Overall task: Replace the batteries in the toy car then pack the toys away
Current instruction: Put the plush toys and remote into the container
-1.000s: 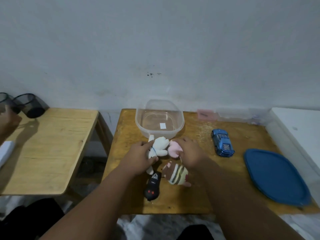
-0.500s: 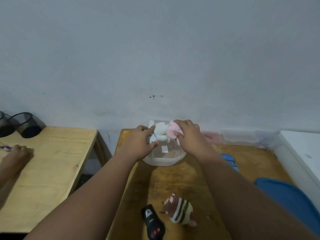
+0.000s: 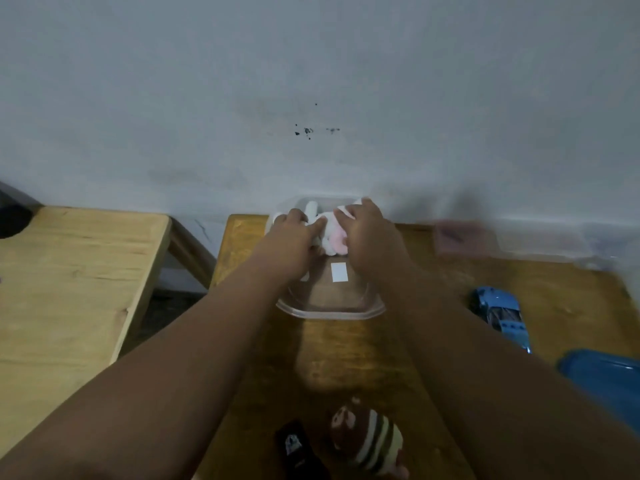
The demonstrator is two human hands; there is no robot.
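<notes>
Both my hands reach into the clear plastic container [image 3: 332,311] at the far side of the brown table. My left hand [image 3: 294,233] holds a white plush toy [image 3: 313,211], and my right hand [image 3: 363,230] holds a pink and white plush toy [image 3: 334,239]; both toys are low inside the container. The blue toy car [image 3: 500,311] sits on the table to the right. A brown striped plush toy [image 3: 367,441] and a black remote [image 3: 298,452] lie near the table's front edge.
The container's blue lid [image 3: 609,382] lies at the right edge. A lighter wooden table [image 3: 69,292] stands to the left with a gap between the two. A pink item [image 3: 457,237] lies against the wall behind the brown table [image 3: 346,362].
My hands carried the white and pink plush toys from the table up over the container and have lowered them into it. The view has tilted and moved closer.
</notes>
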